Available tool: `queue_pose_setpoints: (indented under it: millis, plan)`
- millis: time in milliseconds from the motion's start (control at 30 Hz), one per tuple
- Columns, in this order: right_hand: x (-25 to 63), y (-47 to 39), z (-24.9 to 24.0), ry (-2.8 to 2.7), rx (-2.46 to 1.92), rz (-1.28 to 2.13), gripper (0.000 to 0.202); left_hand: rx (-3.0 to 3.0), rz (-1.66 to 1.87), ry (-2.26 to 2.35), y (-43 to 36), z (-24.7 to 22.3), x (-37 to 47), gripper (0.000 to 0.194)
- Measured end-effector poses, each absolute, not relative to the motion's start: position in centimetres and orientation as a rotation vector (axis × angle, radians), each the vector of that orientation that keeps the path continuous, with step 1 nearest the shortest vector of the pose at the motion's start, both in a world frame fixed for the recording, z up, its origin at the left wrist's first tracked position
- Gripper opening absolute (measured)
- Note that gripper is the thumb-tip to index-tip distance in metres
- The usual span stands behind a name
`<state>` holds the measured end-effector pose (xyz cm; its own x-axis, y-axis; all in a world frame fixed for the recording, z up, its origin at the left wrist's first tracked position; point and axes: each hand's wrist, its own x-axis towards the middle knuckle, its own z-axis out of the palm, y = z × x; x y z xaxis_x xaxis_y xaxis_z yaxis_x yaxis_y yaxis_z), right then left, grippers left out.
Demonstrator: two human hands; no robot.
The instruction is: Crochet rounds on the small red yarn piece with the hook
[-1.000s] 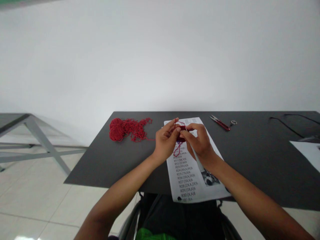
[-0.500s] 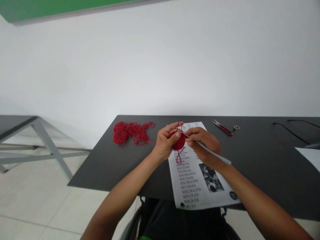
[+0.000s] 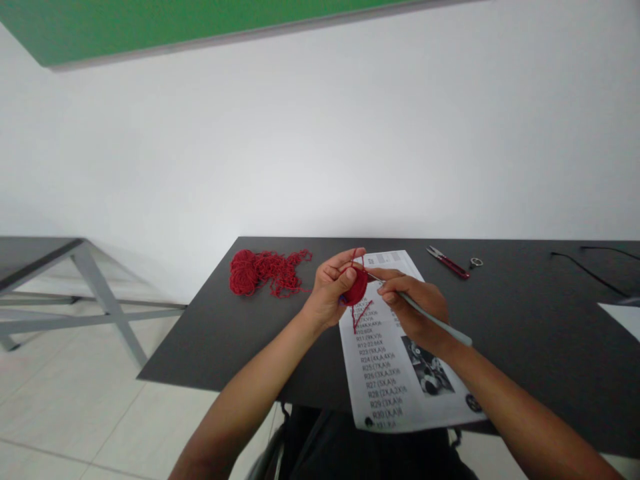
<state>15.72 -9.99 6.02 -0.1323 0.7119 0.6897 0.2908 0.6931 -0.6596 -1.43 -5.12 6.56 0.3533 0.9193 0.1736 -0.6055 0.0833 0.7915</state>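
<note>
We have the left hand (image 3: 330,292) pinching a round red stitched disc (image 3: 357,288) above the paper sheet (image 3: 390,383), soft strand looped over the raised forefinger, thin V-shaped tail (image 3: 355,325) at the disc's 6 o'clock. Right hand (image 3: 417,305) grips a slim hook (image 3: 439,321) pen-style, shiny tip by the disc's 2 o'clock edge, smooth grey handle running out to 4 o'clock. From the disc, we mark fuzzy red yarn (image 3: 245,273), round ball plus crinkly tangle, at 9 o'clock, and pointed red-handled snips (image 3: 453,264) just above 3 o'clock, all on the smooth dark table (image 3: 280,353).
</note>
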Motion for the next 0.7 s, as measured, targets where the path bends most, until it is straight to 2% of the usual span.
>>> queue_pose_setpoints:
  millis: [167, 400, 700]
  plan:
    - [15.8, -10.2, 6.2, -1.677, -0.803, 0.577, 0.013, 0.851, 1.134, 0.356, -5.0, 6.7, -1.6, 0.055]
    - [14.6, -9.7, 5.5, -1.225, -0.580, 1.096, 0.022, 0.713, 1.026, 0.320, -5.6, 7.2, -1.4, 0.055]
    - [14.4, -9.5, 4.9, -1.165, -0.625, 1.112, 0.019, 0.883, 1.153, 0.408, -4.9, 6.7, -1.4, 0.051]
